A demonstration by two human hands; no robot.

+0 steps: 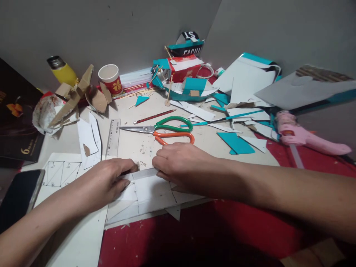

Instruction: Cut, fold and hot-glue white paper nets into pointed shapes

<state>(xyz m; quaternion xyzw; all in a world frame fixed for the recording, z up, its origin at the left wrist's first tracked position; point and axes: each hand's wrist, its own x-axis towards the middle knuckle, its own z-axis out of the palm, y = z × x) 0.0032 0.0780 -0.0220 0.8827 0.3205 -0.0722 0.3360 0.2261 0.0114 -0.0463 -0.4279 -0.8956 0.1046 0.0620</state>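
Near the table's front edge lies a white card sheet (pixel 154 193) with dark drawn lines. Its far edge is raised as a narrow grey-white strip (pixel 144 173). My left hand (pixel 112 178) is closed on the left part of the card, thumb in front and fingers behind. Toward the right end, my right hand (pixel 178 161) has its curled fingers pressed on the same strip. Just beyond the hands lie scissors (pixel 150 129) with green and orange handles. A clear ruler (pixel 113 138) lies behind my left hand, and a dark red pencil (pixel 154 116) rests behind the scissors.
A pink glue gun (pixel 306 139) is at the right, near teal and white scraps (pixel 236 142). Behind stand a paper cup (pixel 111 79), a yellow bottle (pixel 63 72) and a red box (pixel 186 68). At the left are a phone (pixel 19 196) and a drawn sheet (pixel 59 172).
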